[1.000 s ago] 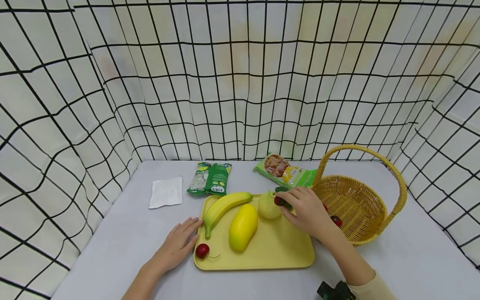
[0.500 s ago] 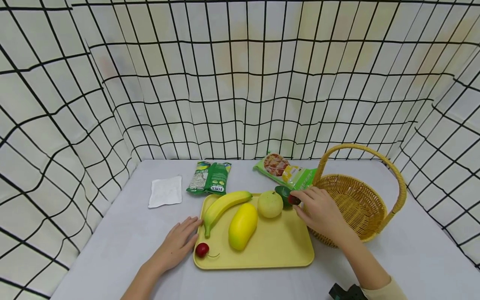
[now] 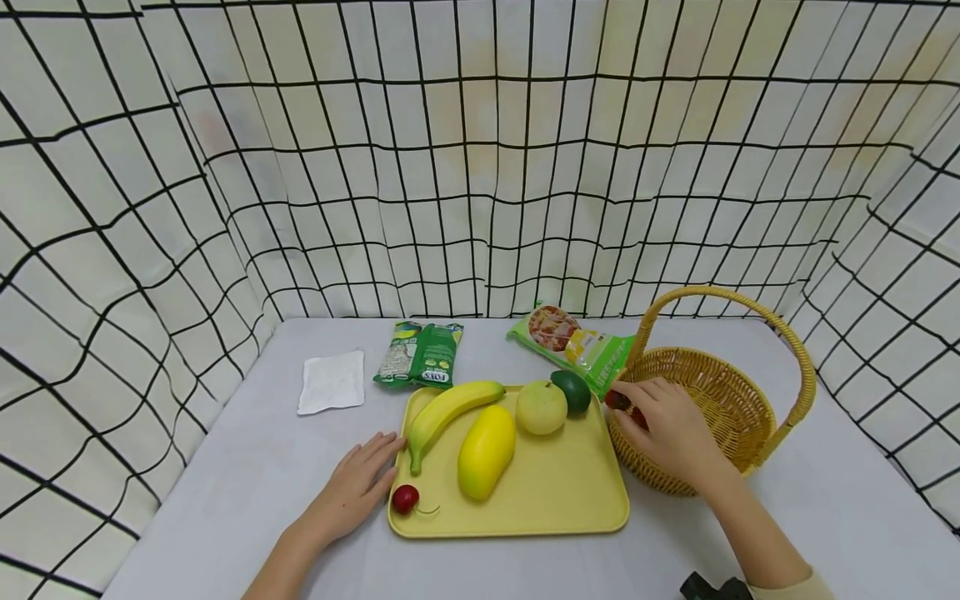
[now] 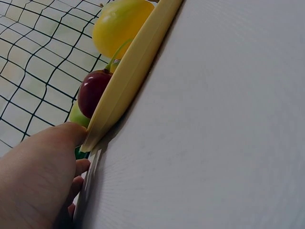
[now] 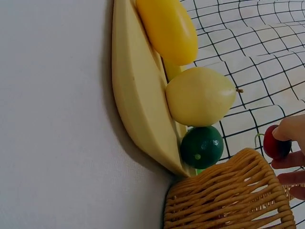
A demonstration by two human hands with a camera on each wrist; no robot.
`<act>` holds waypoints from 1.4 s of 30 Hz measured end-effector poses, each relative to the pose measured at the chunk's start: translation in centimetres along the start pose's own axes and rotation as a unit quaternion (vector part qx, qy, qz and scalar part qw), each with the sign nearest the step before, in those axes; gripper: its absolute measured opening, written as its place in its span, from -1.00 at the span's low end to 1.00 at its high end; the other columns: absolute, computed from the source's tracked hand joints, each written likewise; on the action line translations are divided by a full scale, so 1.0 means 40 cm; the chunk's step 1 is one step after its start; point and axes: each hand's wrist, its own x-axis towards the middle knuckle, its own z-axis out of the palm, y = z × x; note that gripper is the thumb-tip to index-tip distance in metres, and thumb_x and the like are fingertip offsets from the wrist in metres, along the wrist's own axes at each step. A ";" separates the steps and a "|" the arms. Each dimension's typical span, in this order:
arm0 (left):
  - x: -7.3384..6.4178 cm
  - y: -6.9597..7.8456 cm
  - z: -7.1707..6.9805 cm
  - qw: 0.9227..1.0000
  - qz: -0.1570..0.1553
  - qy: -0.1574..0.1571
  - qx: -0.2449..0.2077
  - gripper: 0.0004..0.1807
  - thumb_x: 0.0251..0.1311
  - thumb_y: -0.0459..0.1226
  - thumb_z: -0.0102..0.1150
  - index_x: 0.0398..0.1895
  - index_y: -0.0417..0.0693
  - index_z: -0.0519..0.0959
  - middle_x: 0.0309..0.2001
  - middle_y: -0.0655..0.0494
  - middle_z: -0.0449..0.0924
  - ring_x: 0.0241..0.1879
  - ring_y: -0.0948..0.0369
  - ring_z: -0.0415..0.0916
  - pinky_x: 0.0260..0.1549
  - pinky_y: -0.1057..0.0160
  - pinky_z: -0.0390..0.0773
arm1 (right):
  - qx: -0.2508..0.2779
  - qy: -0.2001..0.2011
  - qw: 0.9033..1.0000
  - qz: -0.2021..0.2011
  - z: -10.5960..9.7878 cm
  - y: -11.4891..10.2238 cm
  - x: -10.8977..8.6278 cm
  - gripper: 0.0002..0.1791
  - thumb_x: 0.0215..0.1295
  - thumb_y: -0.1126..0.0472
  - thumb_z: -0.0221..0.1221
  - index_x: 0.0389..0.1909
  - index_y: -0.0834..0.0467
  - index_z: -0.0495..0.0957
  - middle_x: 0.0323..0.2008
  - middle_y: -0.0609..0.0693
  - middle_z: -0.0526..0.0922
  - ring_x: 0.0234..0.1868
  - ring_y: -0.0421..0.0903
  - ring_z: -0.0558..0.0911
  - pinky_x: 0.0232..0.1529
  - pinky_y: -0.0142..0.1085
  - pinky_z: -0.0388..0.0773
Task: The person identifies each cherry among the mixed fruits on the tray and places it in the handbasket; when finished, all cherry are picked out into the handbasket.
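Observation:
My right hand (image 3: 671,429) pinches a dark red cherry (image 5: 275,142) between thumb and fingers, above the left rim of the wicker basket (image 3: 738,392). In the head view a second dark red spot shows between the fingers; whether it is held or lies in the basket, I cannot tell. My left hand (image 3: 356,492) rests against the left edge of the yellow tray (image 3: 555,508), fingers relaxed and fairly straight. On the tray lie a banana (image 3: 446,417), a mango (image 3: 486,454), a pale round pear (image 3: 542,408), a dark green fruit (image 3: 572,392) and another cherry (image 3: 406,499).
Behind the tray lie a green snack packet (image 3: 422,354) and a light green packet (image 3: 577,346), next to the basket's arched handle (image 3: 795,358). A white square cloth (image 3: 332,383) is at the left. Grid-patterned walls surround the white table.
My right hand has moved right with the cherry, from in front of the pear to the basket's left rim. The dark green fruit is uncovered. My left hand has stayed still.

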 end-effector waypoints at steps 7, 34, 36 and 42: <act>0.000 0.001 -0.001 1.000 0.001 0.001 0.001 -0.54 0.32 -0.16 -0.05 0.27 -0.05 0.33 0.29 -0.01 0.25 0.33 0.01 0.04 0.26 -0.11 -0.05 | -0.015 0.001 1.000 0.008 0.003 0.037 -0.024 -0.61 0.01 0.19 0.31 -0.09 0.17 0.54 -0.32 0.04 0.62 -0.26 0.01 0.55 -0.30 -0.08 0.50; 0.003 0.000 -0.001 1.000 -0.001 0.001 0.000 -0.54 0.31 -0.17 -0.03 0.27 -0.05 0.33 0.29 -0.01 0.25 0.33 -0.01 0.04 0.25 -0.13 -0.05 | -0.052 -0.031 0.989 0.138 0.010 0.128 -0.076 -0.63 0.00 0.19 0.28 -0.15 0.23 0.53 -0.38 0.15 0.63 -0.38 0.12 0.57 -0.45 -0.01 0.52; 0.002 0.000 -0.001 1.000 -0.004 0.000 -0.001 -0.53 0.31 -0.17 -0.03 0.27 -0.04 0.33 0.29 0.00 0.24 0.34 0.01 0.03 0.26 -0.11 -0.05 | -0.052 -0.035 0.986 0.154 0.011 0.131 -0.078 -0.63 0.01 0.19 0.27 -0.14 0.25 0.52 -0.35 0.18 0.63 -0.38 0.14 0.57 -0.46 -0.01 0.51; -0.001 0.003 -0.001 1.000 0.009 0.010 -0.002 -0.55 0.32 -0.17 -0.05 0.26 -0.06 0.34 0.28 -0.04 0.26 0.32 -0.02 0.06 0.24 -0.13 -0.04 | -0.048 -0.057 0.981 0.179 0.013 0.137 -0.083 -0.63 0.01 0.21 0.27 -0.13 0.25 0.51 -0.37 0.17 0.62 -0.46 0.11 0.54 -0.58 -0.08 0.47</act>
